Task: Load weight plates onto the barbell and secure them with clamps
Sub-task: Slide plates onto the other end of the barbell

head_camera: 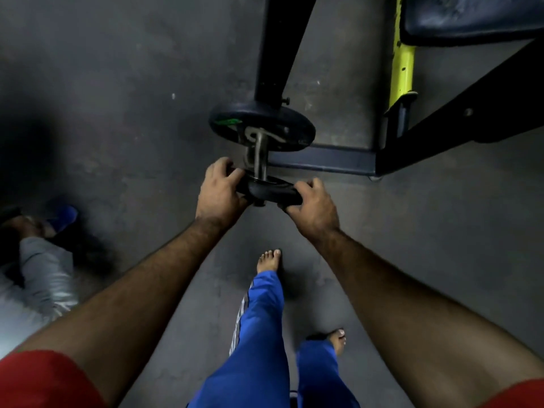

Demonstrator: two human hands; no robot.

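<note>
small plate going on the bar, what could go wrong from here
The small plate sits only at the tip of the barbell sleeve, held by the left hand and right hand; a slip could drop it toward the bare foot below. Fingers wrapped over its rim could get pinched against the larger plate when it slides home.

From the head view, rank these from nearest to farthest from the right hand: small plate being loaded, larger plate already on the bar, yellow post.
1. Small plate: gripped by the right hand, at the bar's end.
2. Larger plate: farther along the bar.
3. Yellow post: upper right, by the bench frame.
</note>
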